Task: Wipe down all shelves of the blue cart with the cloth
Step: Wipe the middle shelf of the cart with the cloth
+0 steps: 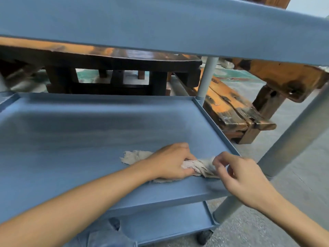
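Bunching the cloth [199,167] on the middle shelf [89,139] of the blue cart [160,24], the left hand [170,161] has its fingers curled round the fabric, pressing it onto the shelf floor near the right-hand rim. The right hand [238,173] meets the cloth's other end, its thumb and fingers bent and seemingly pinching a twisted corner, though the contact is partly hidden. The step in hand looks like regathering the cloth during the middle shelf's wipe. The bottom shelf [169,223] shows below and the top shelf's underside fills the upper view. Next, I judge, the cloth needs flattening under one palm and sweeping leftward across the bare blue surface, into the far corners, before dropping to the bottom shelf.
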`<move>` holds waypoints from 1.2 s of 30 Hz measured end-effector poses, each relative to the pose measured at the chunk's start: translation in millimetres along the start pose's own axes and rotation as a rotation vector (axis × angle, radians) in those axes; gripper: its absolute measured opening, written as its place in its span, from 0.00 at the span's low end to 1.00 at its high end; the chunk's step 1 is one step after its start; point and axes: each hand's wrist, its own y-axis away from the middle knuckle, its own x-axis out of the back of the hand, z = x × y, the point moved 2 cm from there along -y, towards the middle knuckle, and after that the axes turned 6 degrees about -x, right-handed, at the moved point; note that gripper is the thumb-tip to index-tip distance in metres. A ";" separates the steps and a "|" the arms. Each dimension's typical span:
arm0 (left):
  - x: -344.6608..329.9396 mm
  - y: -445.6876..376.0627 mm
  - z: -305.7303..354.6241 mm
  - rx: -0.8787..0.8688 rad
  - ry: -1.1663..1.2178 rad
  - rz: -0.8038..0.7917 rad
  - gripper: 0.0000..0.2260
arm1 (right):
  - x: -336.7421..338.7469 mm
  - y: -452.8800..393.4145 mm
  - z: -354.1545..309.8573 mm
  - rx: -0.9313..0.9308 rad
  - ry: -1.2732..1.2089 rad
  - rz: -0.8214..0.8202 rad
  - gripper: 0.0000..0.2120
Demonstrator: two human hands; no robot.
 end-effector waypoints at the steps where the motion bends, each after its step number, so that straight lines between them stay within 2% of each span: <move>1: -3.1 -4.7 6.5 0.018 -0.009 0.016 0.09 | -7.1 2.7 -9.7 -0.015 -0.026 -0.030 0.10; 5: -16.2 -16.6 20.1 0.103 -0.119 0.090 0.11 | -25.2 0.9 -24.5 -0.147 0.055 -0.179 0.24; 9: -18.0 -25.6 11.2 0.142 -0.181 0.189 0.10 | -35.1 -17.6 -32.5 -0.151 0.111 -0.239 0.25; 12: -19.1 -37.0 -3.9 0.238 -0.229 0.238 0.10 | -47.2 -41.9 -35.8 -0.150 0.171 -0.221 0.22; 14: -17.6 -41.7 -14.0 0.296 -0.252 0.273 0.13 | -53.0 -60.4 -35.1 -0.215 0.133 -0.198 0.23; 17: -12.2 -31.8 -29.7 0.309 -0.286 0.290 0.19 | -75.3 -90.8 -40.8 -0.200 0.102 -0.191 0.24; 20: -4.5 -0.3 -50.7 0.339 -0.334 0.270 0.27 | -106.4 -115.6 -58.7 -0.231 -0.075 -0.197 0.36; 22: 5.6 26.9 -69.6 0.444 -0.362 0.254 0.32 | -126.2 -133.3 -78.1 -0.232 -0.148 -0.202 0.45; 25: 31.3 70.4 -98.5 0.662 -0.419 0.218 0.42 | -153.9 -165.7 -118.3 -0.127 -0.176 -0.241 0.52; 29: 61.6 128.3 -119.2 0.894 -0.500 0.274 0.42 | -191.5 -198.0 -199.9 0.144 -0.130 -0.344 0.53; 31: 70.0 159.4 -121.9 1.042 -0.520 0.334 0.36 | -213.1 -200.6 -254.2 0.265 -0.135 -0.410 0.50; 33: 74.8 185.5 -121.0 1.136 -0.538 0.380 0.34 | -230.9 -196.2 -305.6 0.401 -0.121 -0.464 0.41; 36: 83.7 228.0 -116.9 1.169 -0.543 0.440 0.44 | -247.6 -170.1 -371.8 0.573 -0.185 -0.573 0.32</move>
